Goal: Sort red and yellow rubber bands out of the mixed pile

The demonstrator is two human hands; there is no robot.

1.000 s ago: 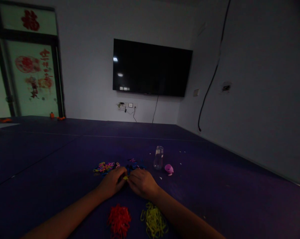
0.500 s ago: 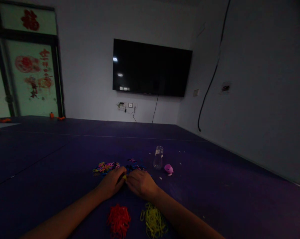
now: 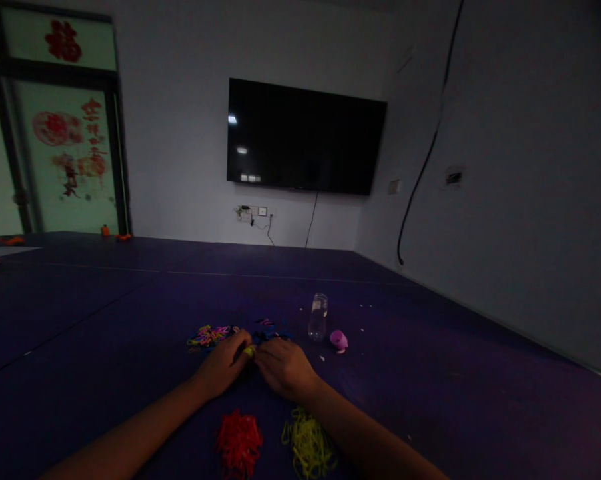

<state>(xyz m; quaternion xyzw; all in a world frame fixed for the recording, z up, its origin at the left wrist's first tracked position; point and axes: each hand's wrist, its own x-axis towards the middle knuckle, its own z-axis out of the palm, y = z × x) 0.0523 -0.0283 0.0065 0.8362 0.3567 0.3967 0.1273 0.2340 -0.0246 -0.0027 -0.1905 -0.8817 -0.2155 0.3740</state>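
Bright yellow rubber bands (image 3: 249,351) show between my two hands. My left hand (image 3: 221,365) is closed, thumb and fingers pinching them from the left. Its partner, my right hand (image 3: 286,369), is closed too, its bent fingertips meeting the yellow bands from the right; its thumb is hidden. Just beyond my left hand lies a pile of mixed-colour rubber bands (image 3: 208,337). Dark and blue rubber bands (image 3: 273,331) are scattered past my right fingers. Closer to me sit a heap of red rubber bands (image 3: 239,441) and, by my right forearm, a heap of yellow-green rubber bands (image 3: 308,443).
A clear bottle (image 3: 318,319) stands upright on the purple table (image 3: 130,320), with a small pink-purple cup-like piece (image 3: 338,340) to its right. Tiny white scraps dot the surface nearby. Orange objects (image 3: 123,237) lie at the far left edge. A television (image 3: 305,137) hangs on the wall.
More of the yellow bands shows between my fingertips now. Both hands stay nearly in place, with only slight finger movement. The heaps and the bottle have not moved.
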